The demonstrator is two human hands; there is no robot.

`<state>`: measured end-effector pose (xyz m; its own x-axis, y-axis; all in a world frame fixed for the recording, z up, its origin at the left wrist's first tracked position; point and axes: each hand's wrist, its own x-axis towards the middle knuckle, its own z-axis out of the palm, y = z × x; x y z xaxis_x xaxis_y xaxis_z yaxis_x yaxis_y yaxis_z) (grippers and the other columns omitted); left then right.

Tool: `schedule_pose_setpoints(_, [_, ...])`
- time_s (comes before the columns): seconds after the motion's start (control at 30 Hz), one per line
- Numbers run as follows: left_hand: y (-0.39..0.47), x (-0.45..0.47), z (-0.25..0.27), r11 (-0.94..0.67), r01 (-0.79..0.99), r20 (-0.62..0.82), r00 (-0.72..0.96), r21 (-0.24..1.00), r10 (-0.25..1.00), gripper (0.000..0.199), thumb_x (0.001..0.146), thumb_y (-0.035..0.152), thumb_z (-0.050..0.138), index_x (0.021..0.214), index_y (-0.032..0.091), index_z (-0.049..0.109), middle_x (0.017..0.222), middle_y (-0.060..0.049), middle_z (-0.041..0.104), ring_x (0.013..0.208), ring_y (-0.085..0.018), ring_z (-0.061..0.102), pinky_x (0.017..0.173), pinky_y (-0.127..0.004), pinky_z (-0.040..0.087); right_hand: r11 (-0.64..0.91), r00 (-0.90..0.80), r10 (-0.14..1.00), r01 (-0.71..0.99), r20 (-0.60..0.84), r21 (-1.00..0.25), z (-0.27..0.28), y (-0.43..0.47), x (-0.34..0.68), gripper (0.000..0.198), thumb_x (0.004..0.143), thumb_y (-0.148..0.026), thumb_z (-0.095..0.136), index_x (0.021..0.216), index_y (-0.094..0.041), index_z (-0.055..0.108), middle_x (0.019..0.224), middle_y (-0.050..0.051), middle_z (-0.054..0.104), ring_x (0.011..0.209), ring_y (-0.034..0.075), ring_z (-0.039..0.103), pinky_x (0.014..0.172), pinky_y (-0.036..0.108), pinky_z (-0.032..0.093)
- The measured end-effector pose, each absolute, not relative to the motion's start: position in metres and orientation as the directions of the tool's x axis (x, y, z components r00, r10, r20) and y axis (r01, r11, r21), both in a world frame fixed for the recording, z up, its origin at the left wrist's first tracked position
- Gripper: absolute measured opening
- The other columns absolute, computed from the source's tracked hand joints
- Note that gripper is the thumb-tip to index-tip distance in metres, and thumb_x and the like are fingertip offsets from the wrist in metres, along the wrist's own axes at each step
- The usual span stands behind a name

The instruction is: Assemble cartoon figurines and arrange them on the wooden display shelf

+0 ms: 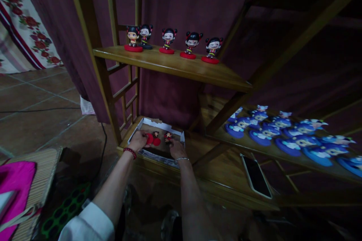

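Both hands reach into a shallow white cardboard box (pixel 153 122) on the lowest shelf. My left hand (pixel 138 141), with a red bead bracelet at the wrist, has its fingers closed at a red round base (pixel 149 138). Beside that lies another red disc (pixel 156 142), with a small black-haired figurine (pixel 155 134) just behind it. At the box's right side, my right hand (pixel 177 148), wearing a silver bracelet, pinches a black-and-red figurine (pixel 169 136). Its fingertips are partly hidden behind the hand.
On the shelf above (pixel 169 62) stand several black-haired figurines (pixel 192 41) on round bases. Several blue-and-white figurines (pixel 266 130) fill the right shelf. A phone (pixel 256 175) leans at the lower right. Wooden uprights (pixel 93 45) frame the box; a cable (pixel 105 143) hangs left.
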<state>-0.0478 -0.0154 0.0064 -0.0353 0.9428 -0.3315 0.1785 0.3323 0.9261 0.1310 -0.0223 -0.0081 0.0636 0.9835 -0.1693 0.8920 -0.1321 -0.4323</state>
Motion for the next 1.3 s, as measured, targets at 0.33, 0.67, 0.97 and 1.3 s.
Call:
schedule_pose_setpoints(0.33, [-0.019, -0.07, 0.011, 0.345, 0.201, -0.343, -0.044, 0.917, 0.938, 0.017, 0.075, 0.013, 0.041, 0.088, 0.01, 0.051, 0.06, -0.001, 0.055, 0.053, -0.01, 0.056, 0.052, -0.022, 0.049, -0.117, 0.022, 0.971, 0.91, -0.236, -0.399, -0.017, -0.016, 0.124, 0.042, 0.071, -0.015, 0.05, 0.111, -0.025, 0.052, 0.107, 0.003, 0.059, 0.1, 0.017, 0.053, 0.086, 0.024, 0.038])
schedule_pose_setpoints(0.67, [-0.015, -0.072, 0.007, 0.34, 0.267, -0.35, -0.009, 0.902, 0.937, 0.016, 0.072, 0.014, 0.044, 0.086, 0.012, 0.053, 0.066, -0.002, 0.056, 0.059, -0.012, 0.056, 0.052, -0.023, 0.05, -0.051, -0.027, 0.969, 0.951, -0.247, -0.305, -0.021, -0.01, 0.117, 0.051, 0.071, -0.019, 0.05, 0.12, -0.03, 0.041, 0.119, 0.002, 0.051, 0.112, 0.018, 0.043, 0.096, 0.03, 0.028])
schedule_pose_setpoints(0.97, [-0.014, -0.072, 0.006, 0.29, 0.292, -0.316, 0.047, 0.911, 0.947, 0.016, 0.069, 0.014, 0.046, 0.082, 0.012, 0.055, 0.067, -0.002, 0.057, 0.059, -0.012, 0.056, 0.052, -0.023, 0.049, -0.113, 0.03, 0.975, 0.92, -0.218, -0.376, -0.022, -0.01, 0.115, 0.038, 0.073, -0.014, 0.048, 0.108, -0.028, 0.055, 0.109, 0.001, 0.058, 0.103, 0.015, 0.051, 0.091, 0.025, 0.035])
schedule_pose_setpoints(1.3, [-0.01, -0.071, -0.006, 0.231, 0.358, -0.267, 0.054, 0.905, 0.962, 0.014, 0.071, 0.017, 0.045, 0.08, 0.013, 0.055, 0.066, -0.003, 0.058, 0.054, -0.012, 0.056, 0.049, -0.023, 0.048, -0.137, 0.034, 0.974, 0.879, -0.225, -0.457, -0.024, -0.008, 0.122, 0.025, 0.077, -0.02, 0.045, 0.095, -0.024, 0.061, 0.101, 0.001, 0.062, 0.095, 0.012, 0.056, 0.08, 0.021, 0.041])
